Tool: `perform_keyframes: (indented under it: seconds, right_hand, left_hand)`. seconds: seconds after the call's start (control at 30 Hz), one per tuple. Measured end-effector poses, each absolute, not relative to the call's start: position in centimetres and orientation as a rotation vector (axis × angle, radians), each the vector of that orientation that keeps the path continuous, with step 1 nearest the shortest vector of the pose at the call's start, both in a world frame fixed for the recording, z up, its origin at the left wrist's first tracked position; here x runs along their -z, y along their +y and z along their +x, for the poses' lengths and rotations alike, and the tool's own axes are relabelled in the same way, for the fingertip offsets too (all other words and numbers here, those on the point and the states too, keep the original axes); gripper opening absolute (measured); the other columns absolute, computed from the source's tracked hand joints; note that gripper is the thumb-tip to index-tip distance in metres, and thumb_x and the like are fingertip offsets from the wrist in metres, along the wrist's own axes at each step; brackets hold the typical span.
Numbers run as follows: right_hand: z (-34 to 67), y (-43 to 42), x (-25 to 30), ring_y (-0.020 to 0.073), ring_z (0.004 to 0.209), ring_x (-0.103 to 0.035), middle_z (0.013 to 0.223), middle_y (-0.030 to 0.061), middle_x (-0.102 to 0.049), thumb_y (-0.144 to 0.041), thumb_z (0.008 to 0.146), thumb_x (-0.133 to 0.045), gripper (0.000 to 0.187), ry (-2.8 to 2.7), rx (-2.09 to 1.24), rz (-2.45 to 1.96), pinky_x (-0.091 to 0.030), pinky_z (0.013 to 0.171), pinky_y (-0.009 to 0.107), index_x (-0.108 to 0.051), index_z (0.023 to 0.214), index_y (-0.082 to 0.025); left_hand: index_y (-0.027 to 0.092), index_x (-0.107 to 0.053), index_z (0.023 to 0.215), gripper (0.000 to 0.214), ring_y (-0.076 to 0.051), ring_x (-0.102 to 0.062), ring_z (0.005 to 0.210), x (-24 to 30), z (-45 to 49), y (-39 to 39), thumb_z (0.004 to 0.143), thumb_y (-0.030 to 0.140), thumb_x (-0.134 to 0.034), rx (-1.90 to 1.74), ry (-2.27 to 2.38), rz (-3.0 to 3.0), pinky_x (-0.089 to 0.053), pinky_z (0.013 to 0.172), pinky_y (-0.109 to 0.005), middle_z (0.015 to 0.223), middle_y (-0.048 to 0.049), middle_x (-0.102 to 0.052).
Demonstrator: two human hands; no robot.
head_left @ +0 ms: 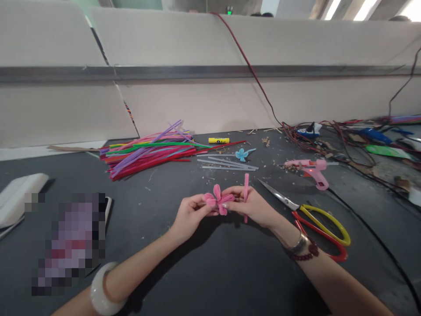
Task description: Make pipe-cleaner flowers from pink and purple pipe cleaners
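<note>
A pink pipe-cleaner flower point(217, 190) with several looped petals is held up between both hands over the dark tabletop. My left hand point(193, 213) pinches its left petals between thumb and fingers. From the other side, my right hand point(251, 205) grips the right petals. A short pink pipe cleaner point(246, 184) stands roughly upright, tucked among the right hand's fingers. Close to my right wrist lie scissors point(297, 207) with one yellow and one red handle, blades apart. Beyond the hands is a small blue pipe-cleaner flower point(241, 154) with a stem.
A pile of coloured pipe cleaners point(148, 151) lies at back left, near a yellow tube point(219, 141) and clear glue sticks point(226, 163). To the right rest a pink glue gun point(311, 169) and tangled cables point(332, 136). A blurred-out phone-like object point(70, 241) sits left.
</note>
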State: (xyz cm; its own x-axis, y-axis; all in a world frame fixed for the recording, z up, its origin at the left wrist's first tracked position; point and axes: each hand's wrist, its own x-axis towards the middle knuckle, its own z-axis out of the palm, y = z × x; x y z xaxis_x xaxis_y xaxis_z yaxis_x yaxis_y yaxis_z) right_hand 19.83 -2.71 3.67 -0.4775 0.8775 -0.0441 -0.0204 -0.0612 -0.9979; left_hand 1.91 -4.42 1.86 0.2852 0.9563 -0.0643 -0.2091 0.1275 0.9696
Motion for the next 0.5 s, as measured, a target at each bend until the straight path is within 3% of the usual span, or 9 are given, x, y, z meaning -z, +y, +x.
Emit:
perform_keyframes:
  seconds: [0.1, 0.23, 0.3, 0.5]
  right_hand:
    - [19.6, -2.7, -3.4, 0.0069, 0.05, -0.053, 0.065, -0.0015, -0.064, -0.022, 0.071, -0.063, 0.027, -1.524, -1.603, -0.966, -0.045, 0.051, 0.02, -0.064, 0.098, -0.016]
    - [19.0, -2.9, -2.9, 0.013, 0.074, -0.06, 0.084, 0.0019, -0.068, -0.024, 0.071, -0.064, 0.021, -1.589, -1.36, -0.945, -0.048, 0.068, 0.026, -0.067, 0.092, -0.019]
    - [18.5, -3.1, -2.7, 0.0144, 0.078, -0.06, 0.084, 0.0017, -0.068, -0.026, 0.074, -0.063, 0.014, -1.612, -1.204, -0.95, -0.046, 0.074, 0.028, -0.069, 0.085, -0.021]
    - [17.7, -3.5, -2.0, 0.0155, 0.077, -0.06, 0.082, 0.0036, -0.066, -0.023, 0.076, -0.06, 0.011, -1.641, -1.0, -0.949, -0.046, 0.072, 0.028, -0.071, 0.077, -0.021]
  left_hand:
    - [0.013, -0.066, 0.077, 0.013, -0.014, -0.065, 0.07, -1.8, 1.8, -4.2, 0.071, 0.025, -0.065, -1.031, 0.934, 1.094, -0.053, 0.073, -0.027, 0.074, -0.0025, -0.069]
    - [0.013, -0.066, 0.079, 0.017, -0.015, -0.066, 0.071, -1.7, 1.7, -4.1, 0.071, 0.027, -0.065, -1.055, 0.961, 1.09, -0.054, 0.073, -0.028, 0.076, -0.004, -0.07]
    - [0.013, -0.066, 0.08, 0.017, -0.015, -0.066, 0.072, -1.6, 1.7, -4.1, 0.071, 0.028, -0.065, -1.065, 0.975, 1.102, -0.054, 0.073, -0.028, 0.076, -0.0041, -0.07]
    - [0.013, -0.067, 0.081, 0.017, -0.017, -0.066, 0.073, -1.7, 1.8, -4.4, 0.072, 0.027, -0.064, -1.097, 1.002, 1.171, -0.054, 0.072, -0.029, 0.079, -0.0039, -0.071]
